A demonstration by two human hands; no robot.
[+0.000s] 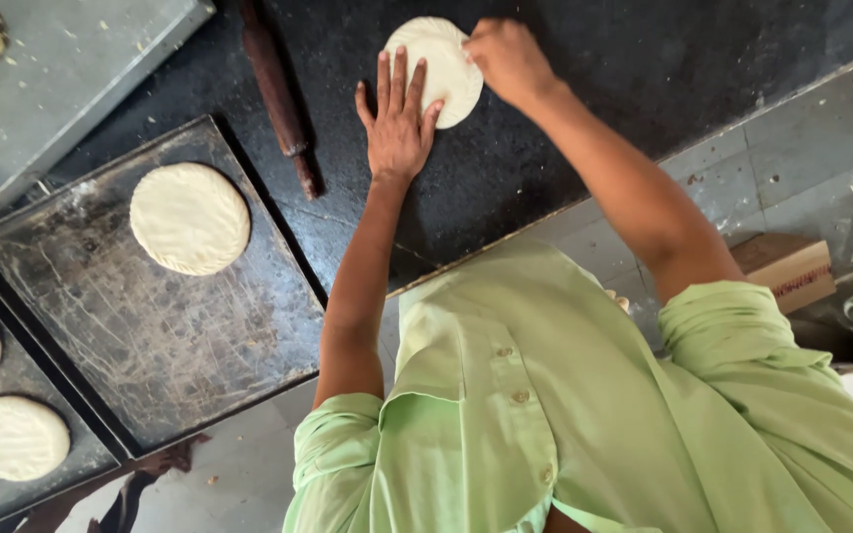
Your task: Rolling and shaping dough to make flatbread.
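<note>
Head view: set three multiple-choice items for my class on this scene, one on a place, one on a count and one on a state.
1. Where does the rolling pin lie?
A. On the dark counter, to the left of the left hand
B. On the scratched tray
C. In the right hand

2. How many dough rounds lie on the scratched tray?
A. Three
B. One
C. None

3. How is the left hand held?
A. Clenched in a fist
B. Wrapped round the rolling pin
C. Flat, palm down, fingers spread

Answers:
1 A: the rolling pin rests on the dark counter, between the scratched tray and the left hand.
2 B: a single dough round lies there.
3 C: it lies flat beside the dough disc, and the right hand curls over the disc's edge.
</note>
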